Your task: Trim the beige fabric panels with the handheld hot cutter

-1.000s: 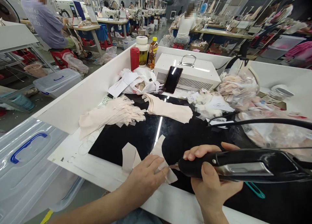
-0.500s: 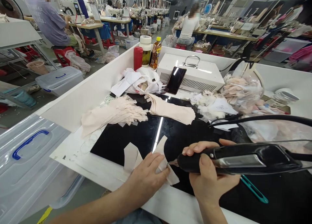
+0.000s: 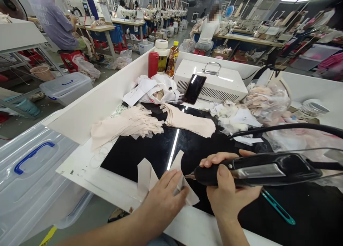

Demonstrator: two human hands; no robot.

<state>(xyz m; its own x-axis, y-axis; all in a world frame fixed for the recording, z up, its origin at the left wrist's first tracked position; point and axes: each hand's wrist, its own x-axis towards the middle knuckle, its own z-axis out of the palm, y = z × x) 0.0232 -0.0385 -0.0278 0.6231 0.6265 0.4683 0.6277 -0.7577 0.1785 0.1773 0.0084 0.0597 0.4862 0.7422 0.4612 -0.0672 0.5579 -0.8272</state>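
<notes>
My right hand is wrapped around a black corded handheld tool with a narrow metal tip. That tip points left, close to the edge of a pale beige fabric piece. Over this piece lies my left hand, thumb and fingers holding it against the black work surface; part of the fabric is hidden beneath the hand. Another pale flap sticks up left of the hand. Behind are a fanned pile of beige fabric pieces and a neater stack.
A teal slim tool lies at right. Toward the back stand a white metal box, a leaning phone and bottles. Scraps and bagged fabric crowd the right. A plastic bin is at left; people sit at sewing machines beyond.
The tool and my right hand have shifted slightly up and left. My left thumb has moved a little on the fabric. The view has shifted slightly.
</notes>
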